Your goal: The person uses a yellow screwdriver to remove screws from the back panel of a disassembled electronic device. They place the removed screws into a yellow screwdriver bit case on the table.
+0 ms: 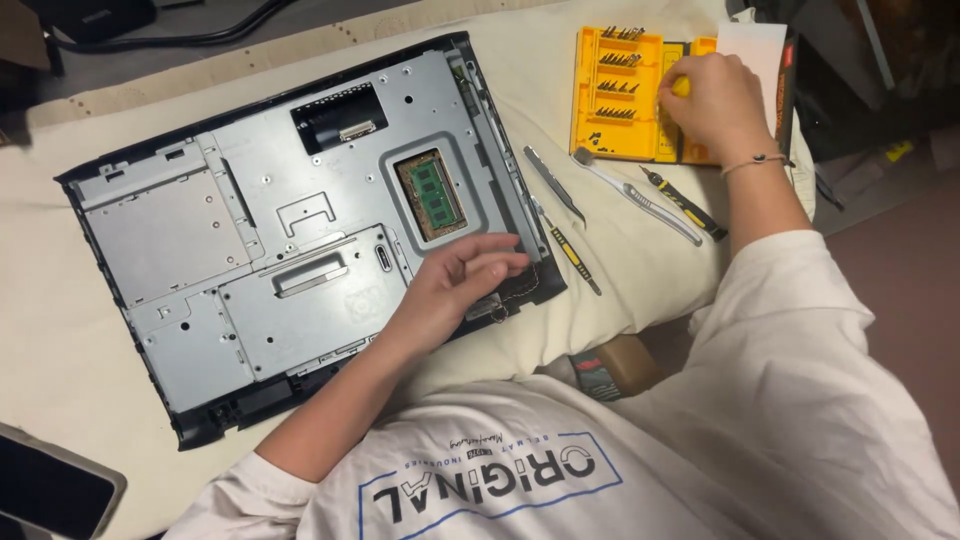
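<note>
Right now my left hand (455, 280) rests loosely open on the grey metal chassis of the opened black laptop (290, 230), gripping nothing; my right hand (715, 105) curls over the yellow plastic screwdriver-bit case (615, 95), fingers closed around a small yellow piece.

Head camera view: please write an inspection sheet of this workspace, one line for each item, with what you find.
Surface: cream cloth covering the work area.
Job's things: opened device chassis with grey metal shielding, a green memory module in its slot; yellow bit tray.
Clutter: tweezers, metal pry tool, two small black and yellow screwdrivers, a phone at the lower left corner.
Grippers: left hand rests open on the chassis edge; right hand is at the bit tray, fingers closed on something yellow.
Cables: black cable at the top; thin wire by the chassis corner.
Surroundings: dark floor at the right.
</note>
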